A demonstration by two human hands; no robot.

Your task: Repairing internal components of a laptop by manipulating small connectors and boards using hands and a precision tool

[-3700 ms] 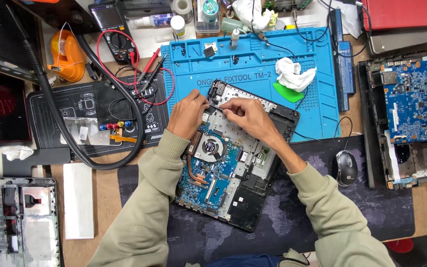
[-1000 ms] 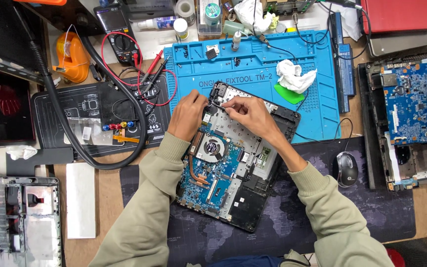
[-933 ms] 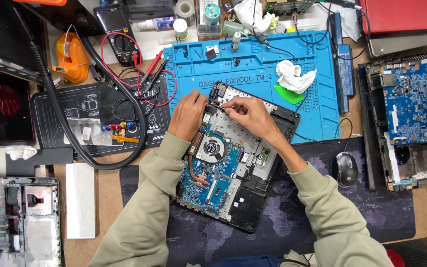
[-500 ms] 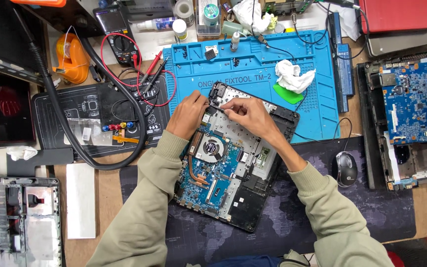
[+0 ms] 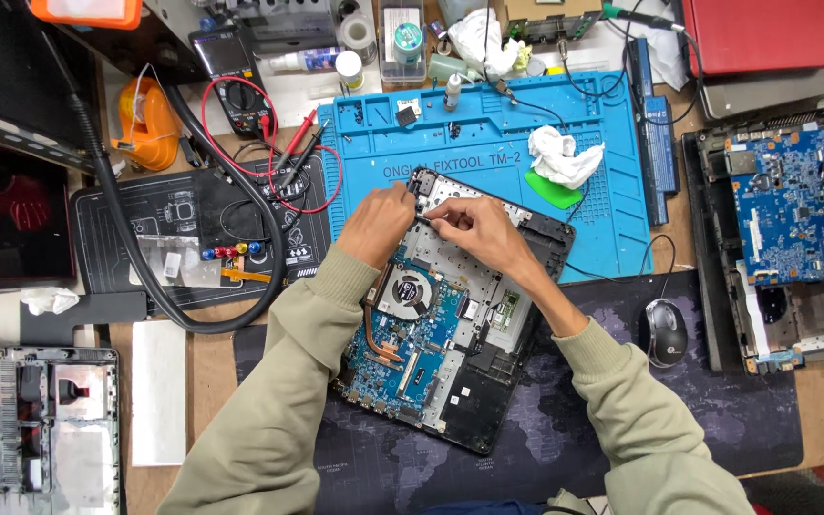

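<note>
While both hands work at the far upper corner of the opened laptop base (image 5: 450, 324), the left hand (image 5: 374, 224) has its fingers curled down on the chassis edge, grip closed against the frame; whether anything small sits inside that grip cannot be told. Right hand (image 5: 464, 224) lies just beside it, thumb and forefinger pinched together on a small dark part at the corner, fingertips nearly touching the left hand's. Below both grips, toward the person: round cooling fan (image 5: 407, 286), copper heat pipe (image 5: 379, 334), blue motherboard (image 5: 412, 348). The laptop base lies tilted, half on the blue repair mat (image 5: 488, 143), half on the dark desk mat (image 5: 717, 410), both on the counter. Right of the right grip: crumpled white tissue (image 5: 565, 157) on a green pick (image 5: 555, 186). Further right and nearer, a mouse (image 5: 666, 332). Left of the left grip: red test leads (image 5: 278, 162).
</note>
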